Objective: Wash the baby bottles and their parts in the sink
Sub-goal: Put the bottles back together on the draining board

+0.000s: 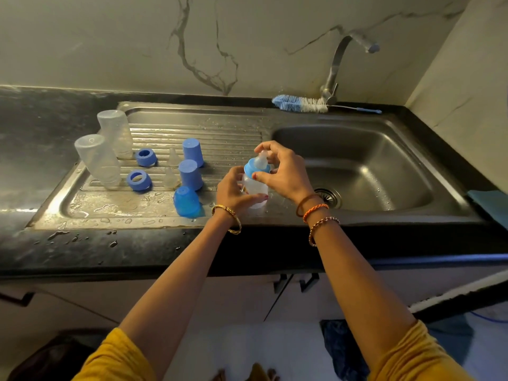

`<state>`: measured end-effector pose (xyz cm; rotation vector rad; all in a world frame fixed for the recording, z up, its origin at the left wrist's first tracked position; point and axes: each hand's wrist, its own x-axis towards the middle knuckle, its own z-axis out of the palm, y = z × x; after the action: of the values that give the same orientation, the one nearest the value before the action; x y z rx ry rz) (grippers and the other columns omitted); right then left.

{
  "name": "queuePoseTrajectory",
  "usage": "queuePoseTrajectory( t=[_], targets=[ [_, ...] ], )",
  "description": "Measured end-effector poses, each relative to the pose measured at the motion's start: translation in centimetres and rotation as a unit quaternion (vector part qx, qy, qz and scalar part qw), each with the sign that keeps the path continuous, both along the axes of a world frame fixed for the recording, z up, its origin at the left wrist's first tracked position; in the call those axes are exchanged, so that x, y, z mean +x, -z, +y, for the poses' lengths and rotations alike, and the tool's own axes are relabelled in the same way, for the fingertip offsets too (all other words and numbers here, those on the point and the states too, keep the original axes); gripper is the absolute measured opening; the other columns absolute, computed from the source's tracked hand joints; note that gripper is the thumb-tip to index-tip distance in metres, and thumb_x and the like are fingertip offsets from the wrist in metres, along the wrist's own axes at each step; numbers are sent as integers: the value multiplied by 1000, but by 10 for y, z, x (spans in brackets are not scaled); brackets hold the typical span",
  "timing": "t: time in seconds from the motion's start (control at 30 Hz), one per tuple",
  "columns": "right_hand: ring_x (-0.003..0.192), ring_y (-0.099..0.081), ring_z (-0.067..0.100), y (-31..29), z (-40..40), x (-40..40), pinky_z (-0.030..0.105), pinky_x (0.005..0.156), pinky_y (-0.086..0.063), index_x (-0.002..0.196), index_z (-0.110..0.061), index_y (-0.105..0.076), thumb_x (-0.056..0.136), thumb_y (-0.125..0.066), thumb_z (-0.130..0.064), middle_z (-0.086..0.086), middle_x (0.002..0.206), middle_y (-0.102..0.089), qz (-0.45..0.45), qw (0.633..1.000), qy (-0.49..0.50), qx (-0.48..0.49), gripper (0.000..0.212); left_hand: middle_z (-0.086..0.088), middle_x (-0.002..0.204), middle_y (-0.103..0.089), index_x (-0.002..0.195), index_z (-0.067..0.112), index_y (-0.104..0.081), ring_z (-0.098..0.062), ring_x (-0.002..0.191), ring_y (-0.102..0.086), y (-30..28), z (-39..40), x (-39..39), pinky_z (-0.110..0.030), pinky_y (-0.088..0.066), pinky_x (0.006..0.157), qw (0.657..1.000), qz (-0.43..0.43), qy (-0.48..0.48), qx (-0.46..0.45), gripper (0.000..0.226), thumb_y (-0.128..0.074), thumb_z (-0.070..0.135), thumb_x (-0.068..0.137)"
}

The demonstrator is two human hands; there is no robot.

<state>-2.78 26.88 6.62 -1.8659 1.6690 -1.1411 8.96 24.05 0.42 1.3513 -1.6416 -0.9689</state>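
Note:
A small clear baby bottle with a blue collar and teat stands upright on the sink's front ledge. My left hand grips its body. My right hand holds the blue collar and teat from above. On the steel drainboard stand two clear bottles upside down, two blue rings, two clear teats and three blue caps.
The sink basin with its drain lies to the right under a steel tap. A blue and white bottle brush rests behind the basin. Water drops cover the black counter. A blue cloth sits at the right edge.

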Motion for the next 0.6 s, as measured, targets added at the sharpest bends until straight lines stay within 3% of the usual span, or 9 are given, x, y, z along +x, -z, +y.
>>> queuePoseTrajectory(
  t=[0.17, 0.3, 0.4, 0.47, 0.53, 0.6],
  targets=[
    [84, -58, 15, -2, -6, -2, 0, 63, -41, 109, -11, -59, 74, -75, -10, 11, 98, -65, 40, 999, -17, 16, 39, -11, 114, -59, 120, 9, -52, -26, 99, -58, -4, -1, 2, -38, -51, 84, 1000, 2, 5, 27, 69, -85, 15, 60],
    [87, -56, 9, -5, -12, -2, 5, 67, -45, 110, -12, -60, 73, -75, -6, 2, 96, -61, 67, 996, -49, 38, 40, -11, 114, -59, 120, 11, -52, -25, 97, -59, -5, -5, 4, -38, -51, 85, 999, -17, 14, 31, 70, -86, 16, 59],
    [85, -56, 9, 0, -13, 0, 0, 61, -43, 107, -11, -60, 72, -76, -8, 0, 91, -60, 55, 998, -28, 22, 38, -6, 111, -58, 121, 13, -52, -20, 93, -56, -5, -8, 4, -34, -49, 83, 999, -30, 18, 36, 72, -87, 19, 58],
    [81, -57, 12, 5, -12, 0, 6, 64, -46, 107, -10, -59, 72, -77, -15, 3, 90, -62, 49, 999, -12, 11, 39, -3, 109, -56, 121, 14, -51, -19, 91, -55, -4, -9, 4, -31, -48, 80, 998, -35, 21, 38, 73, -87, 20, 59],
    [81, -58, 17, 10, -12, 0, 21, 71, -50, 110, -10, -58, 72, -79, -24, 9, 94, -63, 50, 999, 4, 9, 46, -2, 110, -55, 123, 14, -50, -17, 91, -53, -3, -10, 3, -30, -48, 81, 998, -42, 23, 40, 74, -86, 22, 59],
    [83, -54, 16, 16, -11, 3, 23, 73, -47, 114, -10, -55, 70, -79, -33, 9, 98, -57, 48, 999, 24, 10, 55, -2, 109, -58, 122, 13, -51, -17, 92, -54, -3, -10, 4, -28, -47, 79, 998, -40, 26, 30, 73, -87, 21, 59]
  ],
)
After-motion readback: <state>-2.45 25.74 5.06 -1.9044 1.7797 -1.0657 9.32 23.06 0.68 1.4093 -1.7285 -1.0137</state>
